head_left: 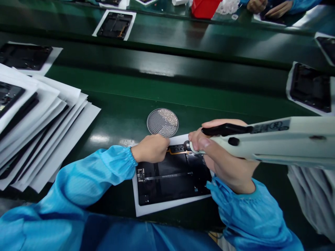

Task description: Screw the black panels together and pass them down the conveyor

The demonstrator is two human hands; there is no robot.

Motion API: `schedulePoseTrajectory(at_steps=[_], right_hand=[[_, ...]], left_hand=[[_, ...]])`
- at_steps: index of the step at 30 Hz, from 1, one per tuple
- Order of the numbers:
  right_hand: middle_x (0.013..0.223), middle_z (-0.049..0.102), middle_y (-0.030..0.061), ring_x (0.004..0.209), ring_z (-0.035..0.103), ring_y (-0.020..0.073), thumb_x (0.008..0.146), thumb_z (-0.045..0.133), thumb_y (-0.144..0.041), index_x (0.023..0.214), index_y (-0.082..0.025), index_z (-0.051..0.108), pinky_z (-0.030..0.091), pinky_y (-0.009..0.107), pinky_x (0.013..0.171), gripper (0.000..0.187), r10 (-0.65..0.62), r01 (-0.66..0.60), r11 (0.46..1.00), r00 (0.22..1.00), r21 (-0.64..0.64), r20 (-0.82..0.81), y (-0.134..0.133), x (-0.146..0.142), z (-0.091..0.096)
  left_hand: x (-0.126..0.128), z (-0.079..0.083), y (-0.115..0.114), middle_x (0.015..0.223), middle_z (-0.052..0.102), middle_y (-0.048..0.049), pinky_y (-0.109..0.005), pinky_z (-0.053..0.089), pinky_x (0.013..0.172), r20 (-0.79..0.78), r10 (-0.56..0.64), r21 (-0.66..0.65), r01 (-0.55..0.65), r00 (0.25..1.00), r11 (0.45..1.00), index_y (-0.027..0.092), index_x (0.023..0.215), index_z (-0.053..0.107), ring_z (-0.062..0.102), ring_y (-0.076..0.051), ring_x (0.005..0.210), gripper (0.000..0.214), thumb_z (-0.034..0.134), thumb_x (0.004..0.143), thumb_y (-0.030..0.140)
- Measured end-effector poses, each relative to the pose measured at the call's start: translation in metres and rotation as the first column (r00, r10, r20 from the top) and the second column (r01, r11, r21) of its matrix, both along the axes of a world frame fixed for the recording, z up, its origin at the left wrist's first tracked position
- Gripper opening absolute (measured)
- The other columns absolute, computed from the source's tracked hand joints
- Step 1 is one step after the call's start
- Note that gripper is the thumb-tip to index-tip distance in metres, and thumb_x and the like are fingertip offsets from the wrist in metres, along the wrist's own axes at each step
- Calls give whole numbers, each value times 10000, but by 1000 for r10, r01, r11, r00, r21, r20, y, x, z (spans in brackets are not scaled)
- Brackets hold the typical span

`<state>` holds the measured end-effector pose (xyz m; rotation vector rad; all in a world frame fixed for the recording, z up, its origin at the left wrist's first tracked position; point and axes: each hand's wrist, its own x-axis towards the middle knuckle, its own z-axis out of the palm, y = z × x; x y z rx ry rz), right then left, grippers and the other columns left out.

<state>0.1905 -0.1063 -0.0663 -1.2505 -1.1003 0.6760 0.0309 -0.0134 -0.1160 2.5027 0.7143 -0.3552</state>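
A black tablet housing [170, 188] lies on a white sheet [157, 210] in front of me, with an orange flex cable near its far edge. My right hand [222, 153] is wrapped round a pale electric screwdriver [274, 146] with a black lever; its tip points down at the housing's far edge. My left hand [153, 148] is closed at the far left part of the housing, and whatever its fingers hold is hidden. Just beyond it is a round perforated screw plate [162, 122] with many tiny screws on its right side.
Stacked housings between white sheets [52, 139] stand at the left. More sheets [314, 198] are at the right. Single housings [115, 25] on sheets lie along the green line, another housing [311, 87] at the right. A red bin [205, 7] and a co-worker's hands [277, 8] are at the back.
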Motion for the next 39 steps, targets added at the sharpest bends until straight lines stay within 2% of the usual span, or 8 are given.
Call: schedulePoseTrajectory(at_steps=[4, 8, 10, 17, 22, 30, 35, 39], right_hand=[[738, 635, 10, 697, 642, 196, 798, 725, -307, 973, -246, 652, 572, 436, 718, 199, -4, 4, 1000, 1000, -25, 0, -1, 2, 1], [756, 641, 11, 707, 648, 200, 814, 711, -306, 998, -261, 648, 576, 434, 705, 200, 24, -24, 1000, 1000, -17, 5, 1, 3, 2], [748, 638, 17, 705, 647, 209, 819, 705, -301, 995, -260, 652, 575, 441, 689, 189, 3, -3, 1000, 1000, 0, 20, 2, 3, 2], [705, 621, 19, 794, 665, 246, 830, 702, -312, 975, -276, 655, 582, 485, 755, 157, -30, 30, 1000, 995, 2, 91, 0, 5, 3], [697, 613, 15, 756, 666, 244, 817, 710, -251, 1005, -256, 642, 583, 480, 727, 200, 29, -27, 999, 998, -34, 63, -2, 8, 4], [691, 622, 12, 738, 662, 234, 791, 726, -224, 990, -249, 657, 590, 464, 707, 212, 31, -30, 999, 999, -23, 36, -1, 8, 9], [700, 634, 14, 718, 659, 224, 806, 708, -212, 1005, -252, 663, 590, 465, 716, 207, 52, -52, 999, 997, 3, 55, -1, 9, 11], [673, 626, 8, 708, 664, 231, 809, 723, -231, 998, -258, 660, 591, 468, 710, 201, 53, -53, 999, 997, 1, 53, 0, 10, 11]], left_hand=[[-8, 2, -3, 786, 677, -64, -273, 404, 573, 55, 34, -29, -33, 998, 999, 152, 899, 638, 656, -213, 714, 131, 506, 899, 157], [-25, 3, -9, 747, 657, -35, -273, 403, 587, 173, 229, -32, -227, 958, 973, 151, 941, 620, 613, -172, 642, 137, 489, 942, 192], [-30, 0, -12, 772, 667, -38, -278, 411, 596, 198, 267, -11, -271, 943, 963, 147, 991, 624, 613, -176, 649, 139, 507, 943, 204], [-15, -10, -9, 847, 713, -52, -303, 463, 679, 144, 222, 7, -225, 964, 974, 167, 1029, 671, 673, -228, 786, 159, 548, 937, 209], [-9, -6, -3, 829, 700, -59, -281, 456, 656, 62, 143, 36, -146, 988, 989, 164, 910, 660, 664, -203, 753, 175, 492, 949, 193], [-4, 1, 2, 786, 670, -93, -307, 432, 593, -9, 0, 78, 0, 1000, 997, 144, 907, 627, 658, -256, 718, 124, 506, 902, 168], [-11, 5, -13, 770, 625, -80, -315, 421, 579, -16, -57, 104, 58, 998, 993, 132, 971, 580, 582, -219, 646, 147, 441, 926, 148], [-22, -6, -33, 838, 571, -98, -346, 453, 689, 133, -19, 180, -6, 991, 984, 139, 923, 548, 507, -214, 743, 201, 352, 950, 107]])
